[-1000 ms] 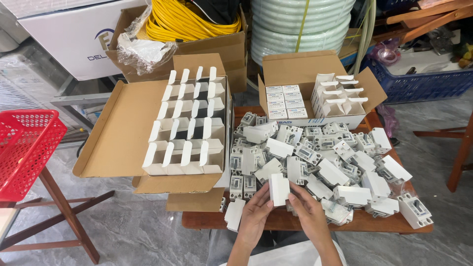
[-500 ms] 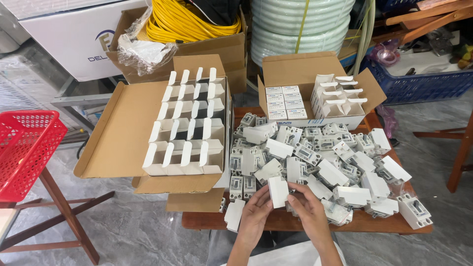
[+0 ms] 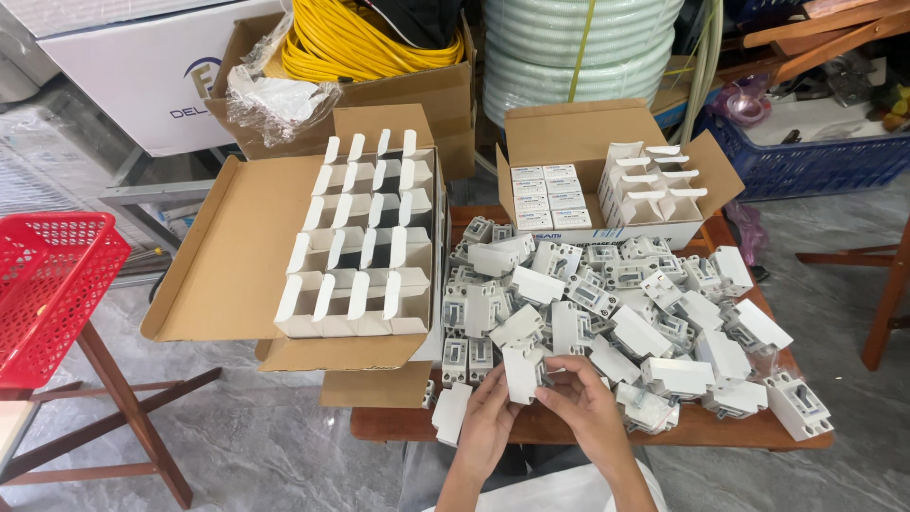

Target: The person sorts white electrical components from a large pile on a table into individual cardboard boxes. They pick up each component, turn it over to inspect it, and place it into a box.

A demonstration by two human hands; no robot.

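Over table edge (image 3: 379,429), left hand (image 3: 488,424), right hand (image 3: 580,396) seemingly pinch white breaker (image 3: 523,372).

The floor (image 3: 237,446) is polished grey marbled tile, glossy enough to catch soft daylight. A low brown wooden desk (image 3: 569,429) stands in the middle. To the left, a red plastic mesh basket (image 3: 47,289) rests on a dark wooden folding stand (image 3: 123,398). Behind it sits a large white cardboard carton (image 3: 142,66) on a grey metal frame (image 3: 142,190). Further back, an open brown cardboard box holds coiled yellow cable (image 3: 351,43), beside a stack of pale green corrugated hose coils (image 3: 578,47). On the right are a blue plastic crate (image 3: 825,166) and a reddish wooden chair leg (image 3: 886,303).
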